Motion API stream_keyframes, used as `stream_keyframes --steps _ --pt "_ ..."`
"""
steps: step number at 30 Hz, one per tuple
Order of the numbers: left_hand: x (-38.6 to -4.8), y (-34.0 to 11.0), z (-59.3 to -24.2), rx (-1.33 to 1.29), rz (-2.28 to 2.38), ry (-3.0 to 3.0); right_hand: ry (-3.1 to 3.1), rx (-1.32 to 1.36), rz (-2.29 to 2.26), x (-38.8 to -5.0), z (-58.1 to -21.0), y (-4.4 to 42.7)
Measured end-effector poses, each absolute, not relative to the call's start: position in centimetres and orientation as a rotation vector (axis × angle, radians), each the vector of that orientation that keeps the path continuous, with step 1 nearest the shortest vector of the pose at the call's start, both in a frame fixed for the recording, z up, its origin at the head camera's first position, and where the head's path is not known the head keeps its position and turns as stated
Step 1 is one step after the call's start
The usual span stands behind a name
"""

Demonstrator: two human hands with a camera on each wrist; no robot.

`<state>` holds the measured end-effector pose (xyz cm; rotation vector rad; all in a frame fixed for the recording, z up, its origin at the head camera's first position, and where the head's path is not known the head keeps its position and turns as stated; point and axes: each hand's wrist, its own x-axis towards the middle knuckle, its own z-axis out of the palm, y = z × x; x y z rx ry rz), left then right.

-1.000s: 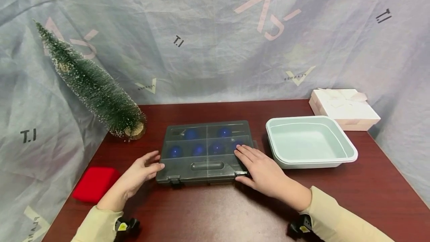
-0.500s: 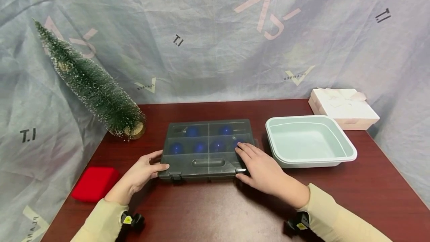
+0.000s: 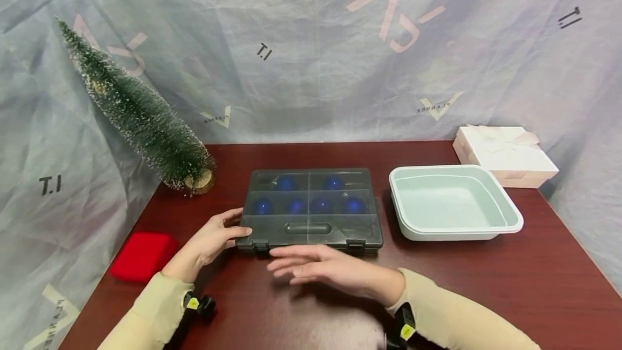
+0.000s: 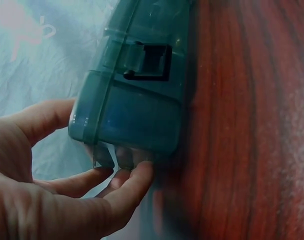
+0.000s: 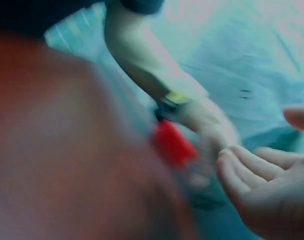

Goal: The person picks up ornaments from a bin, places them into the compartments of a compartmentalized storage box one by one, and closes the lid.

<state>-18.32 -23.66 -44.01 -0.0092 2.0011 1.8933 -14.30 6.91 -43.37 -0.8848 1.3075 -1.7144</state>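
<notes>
A closed dark translucent storage case (image 3: 311, 207) with a clear-windowed lid lies on the table; several blue balls (image 3: 263, 207) show through it. At its left front corner my left hand (image 3: 211, 239) grips the case, thumb on the lid and fingers at the end wall. The left wrist view shows those fingers (image 4: 127, 197) against the end, beside a black latch (image 4: 151, 61). My right hand (image 3: 330, 269) is just in front of the case's front edge, fingers extended to the left and holding nothing. It is blurred in the head view.
Right of the case stands a pale green plastic basin (image 3: 454, 199), with a white gift box (image 3: 505, 155) behind it. A red box-like object (image 3: 144, 256) lies at the left edge. A small artificial Christmas tree (image 3: 146, 118) leans at the back left.
My right hand has left the right side of the lid and moved left, in front of the case. The left hand has moved onto the left corner and taken hold.
</notes>
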Motion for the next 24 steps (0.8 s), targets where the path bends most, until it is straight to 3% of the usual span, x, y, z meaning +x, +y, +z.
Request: stream_keyframes --steps 7,24 --pt "-18.4 -23.8 -44.3 0.014 1.900 2.003 0.803 -0.340 -1.825 -13.0 -47.7 3.5" --pt "-18.3 -24.2 -44.5 -0.012 1.914 1.978 0.716 -0.138 -2.002 -11.8 -49.3 0.3"
